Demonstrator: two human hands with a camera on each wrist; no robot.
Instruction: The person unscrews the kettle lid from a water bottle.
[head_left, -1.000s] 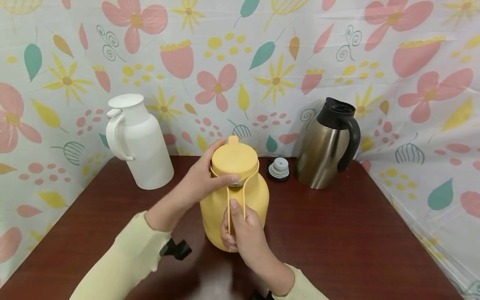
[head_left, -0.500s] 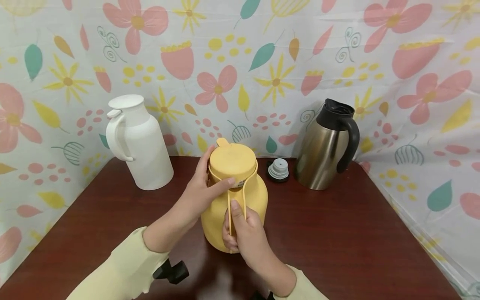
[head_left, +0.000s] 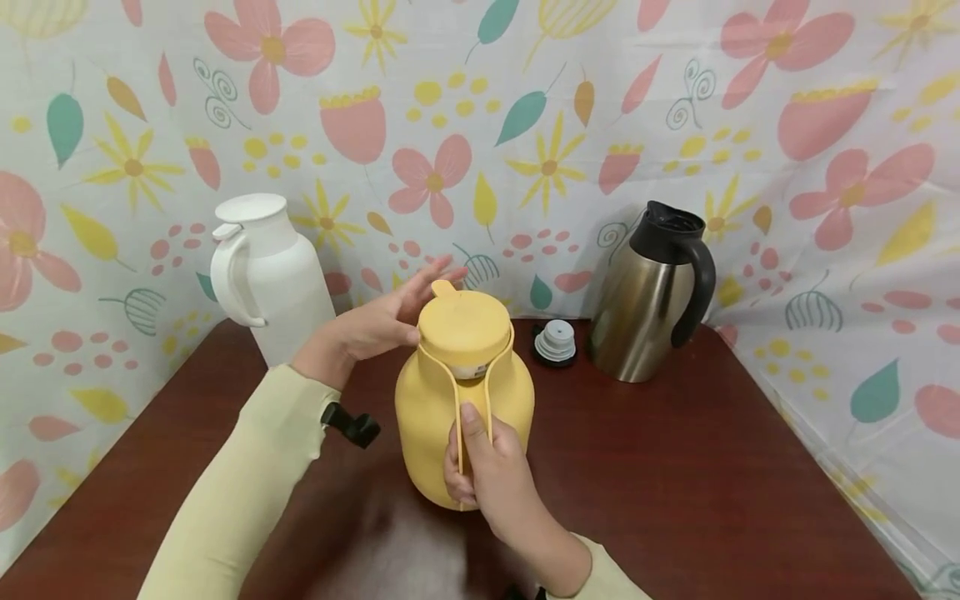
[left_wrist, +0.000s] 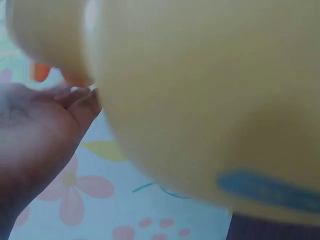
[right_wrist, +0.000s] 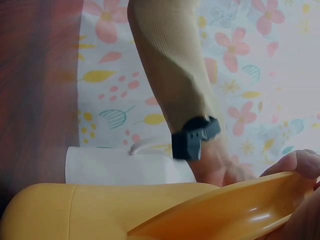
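A yellow vacuum jug point(head_left: 427, 425) stands upright in the middle of the table, its round yellow lid point(head_left: 463, 323) seated in the neck with the tab point(head_left: 442, 287) pointing to the back left. My right hand point(head_left: 498, 479) grips the jug's handle point(right_wrist: 215, 217), thumb lying along its upper part. My left hand point(head_left: 378, 325) is at the lid's left side with fingers loosely extended behind it. In the left wrist view, the jug's body point(left_wrist: 200, 100) fills most of the picture and hides part of the left fingertips; whether they touch the lid I cannot tell.
A white jug point(head_left: 277, 267) stands at the back left, partly behind my left forearm. At the back right are a steel jug point(head_left: 637, 308) with a black top and handle, and a grey-and-black stopper point(head_left: 557, 340). A flower-patterned cloth point(head_left: 450, 108) hangs behind the table point(head_left: 675, 483).
The lid has turned, its tab swinging from the back toward the left. My left hand has loosened from the lid and shifted up and left. My right hand keeps its grip on the handle.
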